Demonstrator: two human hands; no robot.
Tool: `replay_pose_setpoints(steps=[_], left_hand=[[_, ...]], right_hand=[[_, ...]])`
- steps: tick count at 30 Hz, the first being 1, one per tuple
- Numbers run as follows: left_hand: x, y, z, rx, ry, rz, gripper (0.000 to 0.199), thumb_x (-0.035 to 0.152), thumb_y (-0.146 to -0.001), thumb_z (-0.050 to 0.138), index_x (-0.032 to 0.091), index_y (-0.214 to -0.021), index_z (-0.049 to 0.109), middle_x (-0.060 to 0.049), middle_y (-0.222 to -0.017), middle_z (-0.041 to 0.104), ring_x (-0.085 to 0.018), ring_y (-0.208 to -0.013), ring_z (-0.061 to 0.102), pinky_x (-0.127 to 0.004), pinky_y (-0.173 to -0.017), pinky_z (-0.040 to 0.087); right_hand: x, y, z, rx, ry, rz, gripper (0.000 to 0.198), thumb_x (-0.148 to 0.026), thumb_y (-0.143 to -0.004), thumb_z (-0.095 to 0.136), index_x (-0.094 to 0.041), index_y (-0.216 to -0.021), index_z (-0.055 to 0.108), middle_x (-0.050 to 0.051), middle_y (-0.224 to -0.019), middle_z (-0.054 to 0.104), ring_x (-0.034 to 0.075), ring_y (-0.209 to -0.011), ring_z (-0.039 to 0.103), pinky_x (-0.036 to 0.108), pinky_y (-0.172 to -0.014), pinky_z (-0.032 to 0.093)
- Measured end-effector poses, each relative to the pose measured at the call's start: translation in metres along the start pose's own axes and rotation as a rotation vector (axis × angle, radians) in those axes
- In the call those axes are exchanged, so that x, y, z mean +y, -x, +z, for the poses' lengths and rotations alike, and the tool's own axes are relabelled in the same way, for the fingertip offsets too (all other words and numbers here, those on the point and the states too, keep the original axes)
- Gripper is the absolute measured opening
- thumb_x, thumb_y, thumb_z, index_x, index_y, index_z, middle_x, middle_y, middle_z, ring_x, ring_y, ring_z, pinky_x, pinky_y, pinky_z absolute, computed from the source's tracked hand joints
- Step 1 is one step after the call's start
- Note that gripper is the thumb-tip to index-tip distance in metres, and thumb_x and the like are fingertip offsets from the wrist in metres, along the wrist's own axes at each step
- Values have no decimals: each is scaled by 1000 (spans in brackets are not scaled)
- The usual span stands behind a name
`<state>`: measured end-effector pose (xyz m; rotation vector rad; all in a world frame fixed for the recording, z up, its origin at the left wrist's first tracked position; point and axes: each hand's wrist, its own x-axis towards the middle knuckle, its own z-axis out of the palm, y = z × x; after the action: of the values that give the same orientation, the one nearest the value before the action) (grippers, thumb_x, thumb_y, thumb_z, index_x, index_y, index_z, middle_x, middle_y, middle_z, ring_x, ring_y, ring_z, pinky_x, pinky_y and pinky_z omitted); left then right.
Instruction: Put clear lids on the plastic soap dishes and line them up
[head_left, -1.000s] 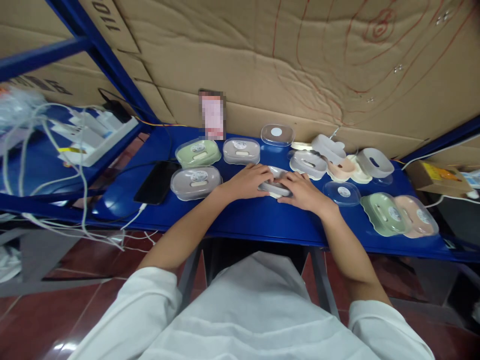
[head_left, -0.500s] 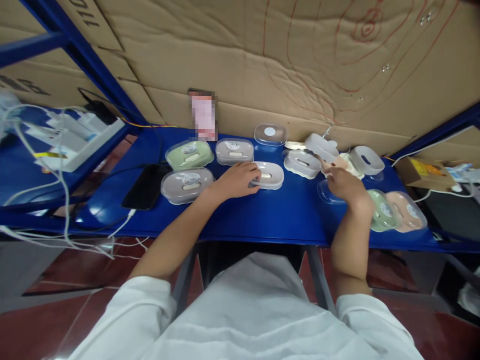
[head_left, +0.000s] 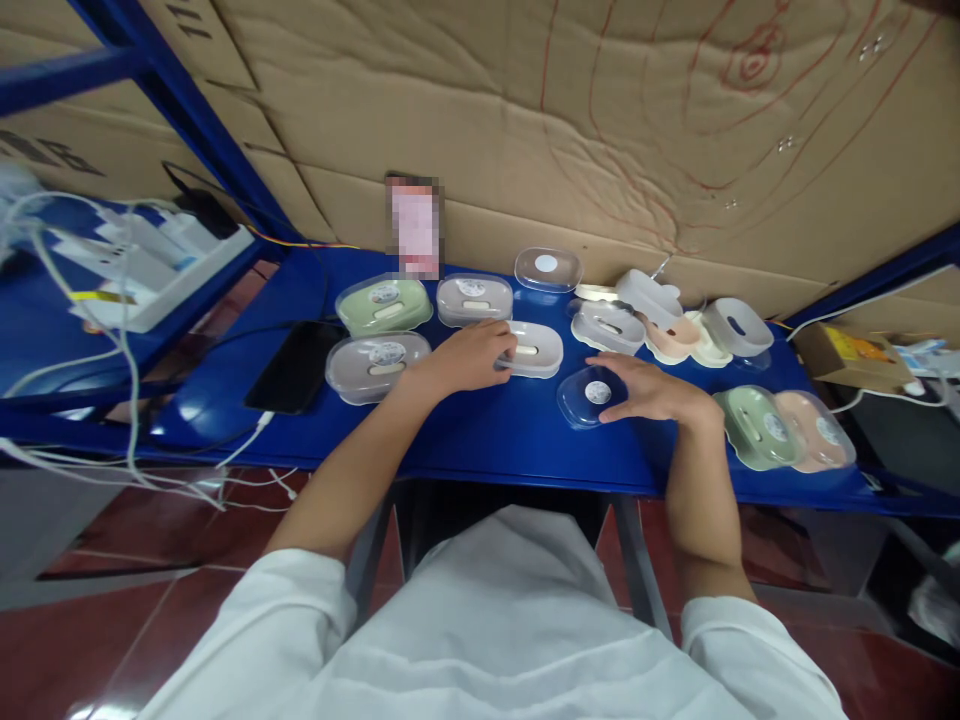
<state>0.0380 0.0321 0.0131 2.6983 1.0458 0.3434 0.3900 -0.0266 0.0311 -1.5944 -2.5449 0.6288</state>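
Left hand curled, gripping pale dish; right hand C-shaped, grasping clear lid (by edges).

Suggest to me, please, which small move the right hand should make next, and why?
Probably the right hand should bring the clear lid over the pale box. It already grips that lid by its edges, close beside the box; the left hand steadies the box, which has no lid on.
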Motion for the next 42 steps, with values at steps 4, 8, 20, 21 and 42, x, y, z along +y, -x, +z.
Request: replay_pose_setpoints(steps=[4, 8, 20, 21, 42], left_hand=[[-1, 1, 2, 11, -58, -42, 16, 25, -89, 64, 20, -104, 68, -12, -119, 69, -32, -115, 66, -44, -96, 56], [0, 1, 2, 13, -86, -45, 15, 25, -91, 64, 20, -105, 67, -13, -120, 69, -34, -117, 65, -45, -95, 56], [12, 0, 5, 99, 122, 37, 64, 25, -87, 80, 23, -140, 44, -18, -154, 45, -35, -132, 64, -48, -104, 59], [13, 0, 6, 138, 121, 41, 70, 26, -86, 83, 23, -142, 42, -20, -158, 39, -37, -139, 59, -50, -108, 58], [-6, -6, 8, 117, 97, 11, 61, 38, -85, 87, 22, -135, 56, -16, -146, 50, -38, -139, 51, -58, -117, 47]], right_hand=[[-4, -9, 11, -70, -84, 34, 91, -60, -89, 79, -30, -167, 44, 11, -171, 47, 36, -157, 47, 57, -129, 40], [-10, -12, 17, -70, -30, 42, 108, -56, -78, 90, -37, -170, 37, 11, -176, 38, 40, -162, 37, 63, -126, 41], [-40, -12, -2, 335, -153, -69, 72, -63, -104, 58, -32, -168, 42, 8, -173, 45, 34, -159, 42, 55, -125, 45], [-44, -19, 6, 352, -99, -48, 73, -63, -106, 53, -29, -169, 40, 10, -173, 44, 34, -160, 42, 56, -127, 43], [-72, -63, 82, 456, 285, -69, 68, -46, -108, 55, -24, -170, 40, 18, -173, 38, 46, -156, 40, 65, -123, 43]])
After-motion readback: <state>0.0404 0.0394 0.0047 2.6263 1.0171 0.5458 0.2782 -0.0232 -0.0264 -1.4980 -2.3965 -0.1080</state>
